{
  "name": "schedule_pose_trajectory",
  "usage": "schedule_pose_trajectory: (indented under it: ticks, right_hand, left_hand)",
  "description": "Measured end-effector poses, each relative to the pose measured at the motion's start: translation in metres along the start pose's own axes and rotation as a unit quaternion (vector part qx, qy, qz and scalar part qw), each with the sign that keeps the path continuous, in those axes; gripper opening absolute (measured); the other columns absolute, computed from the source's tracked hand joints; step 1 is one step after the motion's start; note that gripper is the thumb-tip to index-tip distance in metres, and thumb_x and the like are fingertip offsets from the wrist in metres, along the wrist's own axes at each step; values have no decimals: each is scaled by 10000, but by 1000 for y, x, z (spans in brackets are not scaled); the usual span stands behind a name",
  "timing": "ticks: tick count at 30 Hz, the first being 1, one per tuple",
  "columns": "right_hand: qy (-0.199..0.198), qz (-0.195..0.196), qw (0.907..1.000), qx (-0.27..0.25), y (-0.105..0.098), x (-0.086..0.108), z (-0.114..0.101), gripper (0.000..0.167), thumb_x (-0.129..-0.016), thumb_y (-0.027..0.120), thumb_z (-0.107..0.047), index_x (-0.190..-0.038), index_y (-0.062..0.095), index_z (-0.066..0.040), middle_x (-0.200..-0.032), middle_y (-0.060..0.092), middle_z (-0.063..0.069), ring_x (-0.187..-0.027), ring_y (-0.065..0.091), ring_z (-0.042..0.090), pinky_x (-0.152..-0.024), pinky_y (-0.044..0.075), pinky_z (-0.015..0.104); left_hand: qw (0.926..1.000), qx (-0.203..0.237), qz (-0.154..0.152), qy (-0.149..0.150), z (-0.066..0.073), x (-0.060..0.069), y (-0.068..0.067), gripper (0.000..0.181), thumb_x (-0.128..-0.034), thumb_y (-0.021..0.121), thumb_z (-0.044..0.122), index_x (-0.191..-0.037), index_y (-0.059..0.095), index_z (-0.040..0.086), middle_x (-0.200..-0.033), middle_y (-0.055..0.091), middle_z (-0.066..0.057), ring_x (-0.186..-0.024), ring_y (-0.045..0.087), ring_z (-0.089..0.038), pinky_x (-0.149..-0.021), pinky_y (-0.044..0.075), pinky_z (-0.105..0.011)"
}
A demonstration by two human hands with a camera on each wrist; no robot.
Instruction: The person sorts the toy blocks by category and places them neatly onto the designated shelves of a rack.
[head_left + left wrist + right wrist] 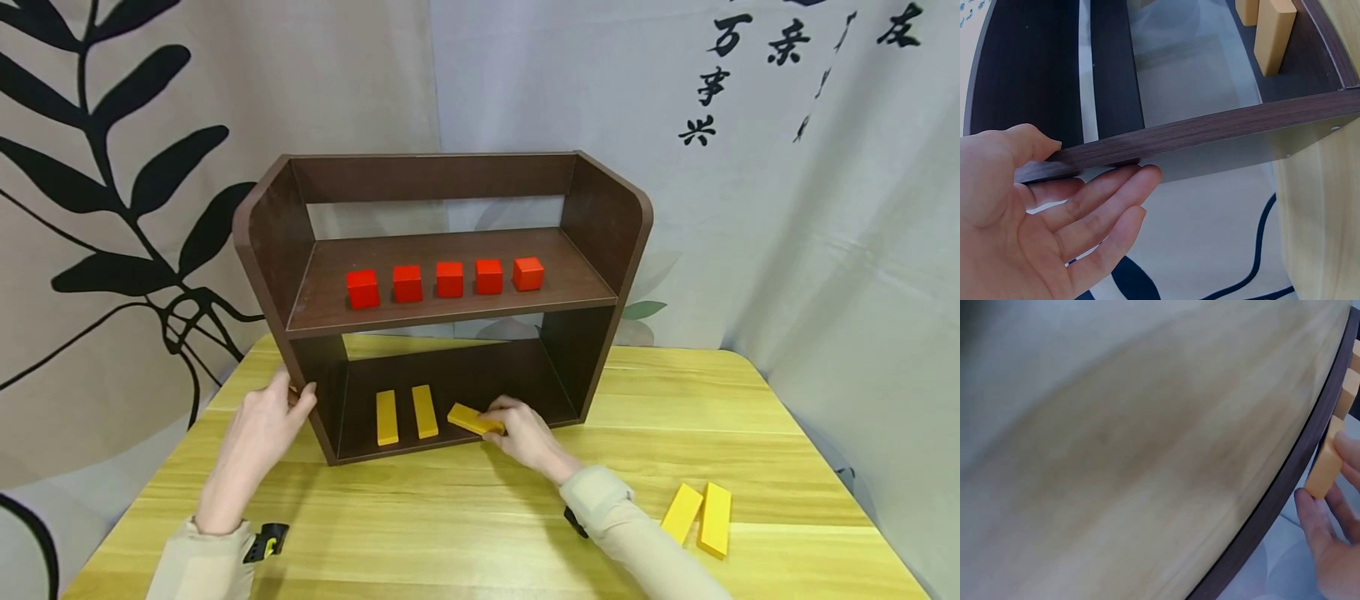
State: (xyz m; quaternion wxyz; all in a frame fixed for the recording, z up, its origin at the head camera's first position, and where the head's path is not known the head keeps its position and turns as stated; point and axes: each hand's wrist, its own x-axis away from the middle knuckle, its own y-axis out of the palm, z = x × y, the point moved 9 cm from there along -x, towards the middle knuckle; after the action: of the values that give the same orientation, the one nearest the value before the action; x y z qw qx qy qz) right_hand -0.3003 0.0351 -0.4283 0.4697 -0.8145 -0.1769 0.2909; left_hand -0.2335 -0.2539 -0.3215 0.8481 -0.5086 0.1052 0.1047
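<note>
A dark brown two-tier wooden shelf (609, 221) stands on the table. My left hand (258, 437) holds its left side panel; the left wrist view shows the thumb on one face and the fingers against the other face of the panel (1210, 131). At the front of the lower tier, my right hand (528, 437) pinches a yellow block (465, 417) between thumb and fingers. This block (1325, 464) is tilted by the shelf's front edge. To its left are two more yellow blocks (387, 418) (424, 412), spaced apart.
Several red cubes (450, 280) form a row on the upper tier. Two loose yellow blocks (682, 512) (715, 521) lie on the wood-grain table (420, 533), right of my right forearm. Behind hangs a pale curtain (540, 92) with leaf patterns and black characters.
</note>
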Motion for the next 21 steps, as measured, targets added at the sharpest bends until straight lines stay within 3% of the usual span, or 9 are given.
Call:
schedule_pose_trajectory:
  ticks: [6,12,17,21]
  right_hand:
    - [-253,-490,9979,340,10,2,-11,351,-881,672,-219,-1211,652,-101,-1131,588,70,-849,589,144,-682,495,220]
    - [-719,-861,9915,656,15,7,-22,452,-908,636,-282,-1313,567,-95,-1231,524,79,-867,556,116,-724,495,187]
    - [-1594,-727,9754,1339,11,16,-37,413,-907,640,-269,-1276,586,-93,-1287,562,57,-1043,618,152,-842,531,245]
    - [-1872,-769,9641,1718,12,22,-43,455,-912,625,-312,-1299,561,-81,-1344,572,70,-1203,573,207,-974,487,317]
  left_hand:
    - [10000,-16,-16,-13,0,0,0,304,-998,414,278,-1098,471,-4,-886,671,-262,-523,520,-192,-446,361,-304]
    - [9999,0,-91,-75,0,1,1,328,-1001,405,291,-1117,465,-11,-891,669,-265,-501,497,-182,-436,358,-308]
    - [10000,-13,-45,-42,1,0,0,321,-999,408,286,-1102,467,-13,-875,669,-254,-498,495,-181,-436,359,-305]
    - [10000,-17,4,-22,1,0,-1,308,-995,417,274,-1097,472,-11,-874,671,-254,-509,510,-187,-442,361,-303]
